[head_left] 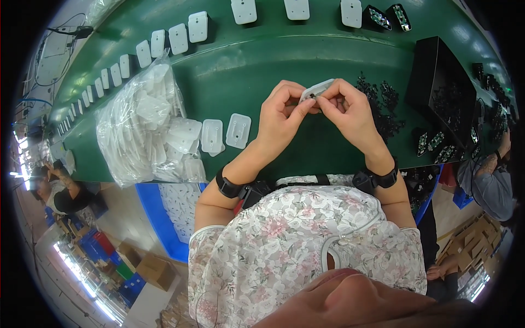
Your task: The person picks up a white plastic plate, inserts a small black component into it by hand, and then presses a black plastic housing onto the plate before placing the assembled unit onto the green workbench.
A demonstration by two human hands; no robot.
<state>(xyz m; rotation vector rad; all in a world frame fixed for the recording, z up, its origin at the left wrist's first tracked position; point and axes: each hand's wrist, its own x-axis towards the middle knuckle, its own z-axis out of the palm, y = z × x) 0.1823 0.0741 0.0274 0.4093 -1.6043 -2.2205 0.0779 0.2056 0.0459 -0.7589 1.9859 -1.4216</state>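
Above the green table, my left hand (281,117) and my right hand (353,117) meet, both closed on one white plastic cover (318,88). A small black part (312,96) shows at the cover's near edge, between my thumbs; its exact kind is too small to make out. To the right of my right hand lies a loose heap of small black parts (385,106). Left of my left hand, two translucent white covers (238,130) rest on the table beside a clear plastic bag (143,120) full of similar pieces.
A black bin (437,60) with black parts stands at the right, with green circuit boards in black housings (436,141) near it. White covers (178,38) line the table's far edge. A blue crate (150,205) sits below the near edge. Other people work at both sides.
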